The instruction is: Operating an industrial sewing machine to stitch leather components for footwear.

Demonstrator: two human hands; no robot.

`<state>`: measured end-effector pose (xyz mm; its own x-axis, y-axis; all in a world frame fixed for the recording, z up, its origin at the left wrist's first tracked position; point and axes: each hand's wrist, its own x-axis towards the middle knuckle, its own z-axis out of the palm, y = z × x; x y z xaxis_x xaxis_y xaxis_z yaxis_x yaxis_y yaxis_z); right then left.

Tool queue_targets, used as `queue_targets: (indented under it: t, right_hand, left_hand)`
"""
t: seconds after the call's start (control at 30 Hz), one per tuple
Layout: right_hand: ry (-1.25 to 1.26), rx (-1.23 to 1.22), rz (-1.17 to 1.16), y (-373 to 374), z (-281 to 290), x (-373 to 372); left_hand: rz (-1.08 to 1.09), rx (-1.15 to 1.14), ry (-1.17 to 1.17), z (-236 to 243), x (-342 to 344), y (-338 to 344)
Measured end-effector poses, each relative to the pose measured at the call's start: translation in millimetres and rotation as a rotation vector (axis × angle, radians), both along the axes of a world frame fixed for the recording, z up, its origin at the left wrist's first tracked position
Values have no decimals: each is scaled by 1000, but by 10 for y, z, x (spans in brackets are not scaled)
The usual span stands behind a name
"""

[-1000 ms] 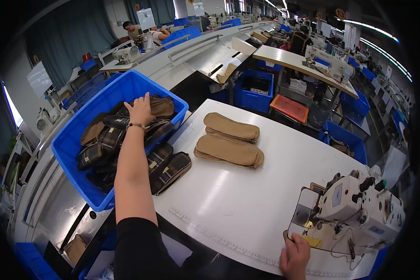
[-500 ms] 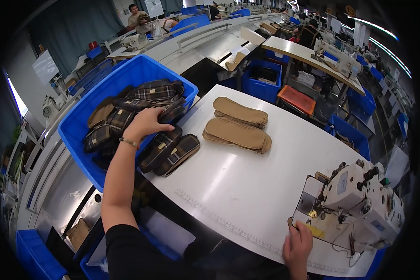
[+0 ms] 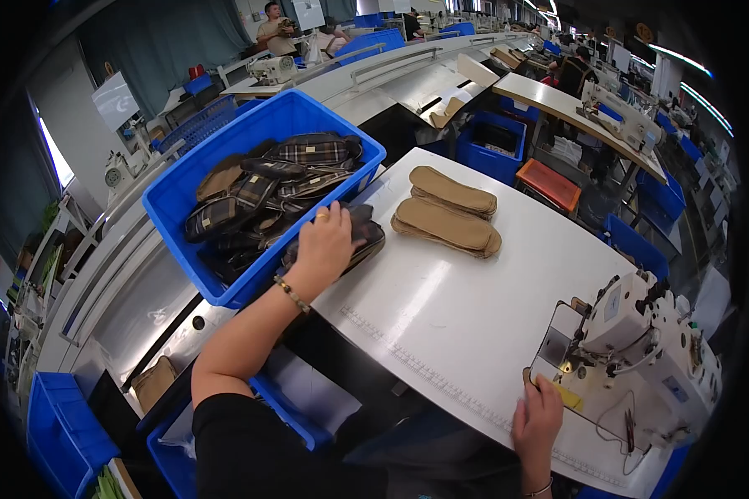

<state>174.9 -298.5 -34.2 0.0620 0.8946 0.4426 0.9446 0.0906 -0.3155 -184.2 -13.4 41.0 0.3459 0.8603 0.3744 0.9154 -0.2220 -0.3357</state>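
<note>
My left hand [image 3: 324,248] is curled over dark plaid pouches [image 3: 362,237] lying on the white table [image 3: 424,333] beside a blue bin [image 3: 171,218]. The bin holds several plaid pouches [image 3: 304,152] with brown parts. Further right lie two stacks of tan oblong pieces [image 3: 443,224]. My right hand [image 3: 538,420] is at the table's right, left of a white industrial sewing machine [image 3: 620,320]; its fingers are bent round something small and brown at the metal plate's edge, too hidden to name.
An orange tray [image 3: 548,183] and blue bins [image 3: 483,150] stand beyond the table. A blue bin [image 3: 62,432] sits at lower left. Other machines [image 3: 607,121] fill the long benches behind. A person [image 3: 276,33] stands at the back left; another [image 3: 572,75] is at the right.
My left hand has left the inside of the bin and come down onto the pouches beside it, its fingers now more curled. My right hand stays by the machine; the view has shifted.
</note>
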Motion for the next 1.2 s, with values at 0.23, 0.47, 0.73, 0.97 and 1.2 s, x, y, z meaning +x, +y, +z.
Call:
queue_targets:
  t: [0.23,0.47,0.73,0.97,1.2]
  right_hand:
    - [7,8,25,-27,-4,4]
    - [3,-32,39,-22,-25,17]
    - [-9,-36,0,-22,-62,21]
    - [5,-55,0,-12,-51,10]
    - [-24,-18,-20,7,-10,-39]
  left_hand:
    - [13,-170,-120,-215,183,-92]
    - [332,230,-77,200,-852,306]
    - [818,-84,-213,176,-2237,473]
    - [781,-397,-421,650,-2426,553]
    - [627,189,-335,866,-1705,959]
